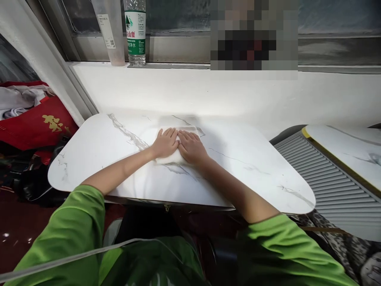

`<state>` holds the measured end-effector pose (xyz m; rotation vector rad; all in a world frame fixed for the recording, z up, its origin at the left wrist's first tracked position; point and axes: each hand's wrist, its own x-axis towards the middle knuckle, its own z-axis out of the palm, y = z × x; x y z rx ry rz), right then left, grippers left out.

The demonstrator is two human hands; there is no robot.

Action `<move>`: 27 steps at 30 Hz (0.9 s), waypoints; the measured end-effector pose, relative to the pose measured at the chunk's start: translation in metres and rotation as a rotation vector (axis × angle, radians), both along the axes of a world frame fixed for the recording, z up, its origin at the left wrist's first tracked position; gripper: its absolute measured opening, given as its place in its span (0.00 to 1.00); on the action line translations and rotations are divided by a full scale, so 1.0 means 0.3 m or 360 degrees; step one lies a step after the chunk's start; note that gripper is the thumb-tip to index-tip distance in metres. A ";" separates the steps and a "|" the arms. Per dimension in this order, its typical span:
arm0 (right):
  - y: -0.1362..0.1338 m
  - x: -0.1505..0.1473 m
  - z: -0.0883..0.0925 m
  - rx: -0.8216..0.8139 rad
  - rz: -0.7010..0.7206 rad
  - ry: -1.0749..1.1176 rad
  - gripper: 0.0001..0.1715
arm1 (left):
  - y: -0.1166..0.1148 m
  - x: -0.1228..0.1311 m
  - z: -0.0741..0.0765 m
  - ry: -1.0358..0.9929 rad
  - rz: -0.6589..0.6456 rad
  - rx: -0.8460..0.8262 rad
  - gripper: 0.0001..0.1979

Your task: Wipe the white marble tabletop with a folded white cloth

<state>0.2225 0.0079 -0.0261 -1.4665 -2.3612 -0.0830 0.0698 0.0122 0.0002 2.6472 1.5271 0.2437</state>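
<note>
Left hand (165, 143) and right hand (193, 148) press flat, fingers slightly spread, on white cloth (178, 159), apparently folded already, laid on table (244, 147); remaining work can't be judged.

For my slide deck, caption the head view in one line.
Left hand and right hand rest on a white rectangular cloth atop a white, grey-veined, round-cornered table.

The white tabletop (238, 159) is brightly lit — the light seems to come from above — with soft shadow around the left hand (165, 143) and right hand (193, 147). The floor (29, 220) stays dim (small glints at lower left). Edges look stretched; a pixelated block (253, 35) hides one upper area.
</note>
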 end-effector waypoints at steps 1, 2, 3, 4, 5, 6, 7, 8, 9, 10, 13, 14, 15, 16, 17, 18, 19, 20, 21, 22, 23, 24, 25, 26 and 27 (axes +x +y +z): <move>-0.059 -0.004 0.002 -0.0004 0.0002 -0.0017 0.32 | -0.058 -0.009 0.001 0.0013 -0.0006 -0.0004 0.27; -0.120 -0.010 0.004 -0.0003 0.0012 -0.0032 0.32 | -0.118 -0.019 0.002 0.0026 -0.0018 -0.0007 0.27; -0.181 -0.016 0.006 0.0010 0.0037 -0.0039 0.32 | -0.178 -0.031 0.002 0.0027 -0.0017 -0.0009 0.27; -0.241 -0.023 0.007 0.0029 0.0079 -0.0043 0.32 | -0.236 -0.045 0.002 0.0015 -0.0028 -0.0003 0.27; -0.295 -0.031 0.008 0.0046 0.0124 -0.0047 0.32 | -0.289 -0.059 0.002 -0.0002 -0.0033 0.0015 0.27; -0.342 -0.039 0.007 0.0058 0.0144 -0.0052 0.32 | -0.335 -0.073 0.002 -0.0020 -0.0055 0.0017 0.27; -0.379 -0.047 0.007 0.0066 0.0160 -0.0055 0.32 | -0.372 -0.086 0.002 -0.0038 -0.0070 0.0009 0.27; -0.405 -0.054 0.006 0.0070 0.0172 -0.0055 0.32 | -0.397 -0.098 0.002 -0.0053 -0.0082 -0.0006 0.27; -0.417 -0.062 0.004 0.0068 0.0177 -0.0051 0.32 | -0.410 -0.107 0.002 -0.0065 -0.0087 -0.0026 0.27; -0.415 -0.070 0.003 0.0063 0.0181 -0.0042 0.32 | -0.410 -0.115 0.002 -0.0073 -0.0080 -0.0047 0.27; -0.337 -0.099 -0.001 0.0048 0.0182 0.0014 0.32 | -0.338 -0.130 -0.002 -0.0085 -0.0011 -0.0077 0.27; -0.290 -0.111 -0.002 0.0047 0.0174 0.0036 0.31 | -0.294 -0.135 -0.004 -0.0085 0.0027 -0.0072 0.27; -0.237 -0.125 -0.003 0.0046 0.0163 0.0057 0.31 | -0.242 -0.141 -0.006 -0.0081 0.0061 -0.0066 0.27; -0.178 -0.140 -0.003 0.0046 0.0150 0.0073 0.31 | -0.184 -0.148 -0.007 -0.0075 0.0089 -0.0061 0.27; -0.116 -0.156 -0.002 0.0045 0.0138 0.0086 0.30 | -0.123 -0.157 -0.007 -0.0065 0.0117 -0.0057 0.26; -0.053 -0.172 -0.001 0.0046 0.0131 0.0094 0.30 | -0.059 -0.167 -0.007 -0.0054 0.0110 -0.0073 0.26; 0.010 -0.190 0.001 0.0049 0.0133 0.0099 0.29 | 0.004 -0.178 -0.006 -0.0047 0.0116 -0.0076 0.26; 0.069 -0.206 0.003 0.0053 0.0137 0.0110 0.29 | 0.064 -0.189 -0.005 -0.0044 0.0120 -0.0063 0.25; 0.125 -0.223 0.005 0.0056 0.0132 0.0122 0.28 | 0.120 -0.199 -0.004 -0.0043 0.0139 -0.0049 0.25; 0.175 -0.237 0.008 0.0050 0.0127 0.0128 0.28 | 0.171 -0.209 -0.003 -0.0046 0.0161 -0.0039 0.25; 0.219 -0.250 0.010 0.0038 0.0116 0.0131 0.27 | 0.214 -0.217 -0.002 -0.0050 0.0180 -0.0030 0.25; 0.256 -0.261 0.011 0.0024 0.0103 0.0129 0.26 | 0.251 -0.224 -0.003 -0.0054 0.0198 -0.0022 0.25; 0.287 -0.270 0.012 0.0010 0.0090 0.0128 0.26 | 0.280 -0.229 -0.004 -0.0057 0.0210 -0.0015 0.24; 0.311 -0.276 0.012 0.0002 0.0079 0.0131 0.25 | 0.303 -0.232 -0.006 -0.0059 0.0216 -0.0006 0.24; 0.330 -0.280 0.012 0.0000 0.0070 0.0142 0.25 | 0.320 -0.235 -0.007 -0.0058 0.0220 0.0003 0.23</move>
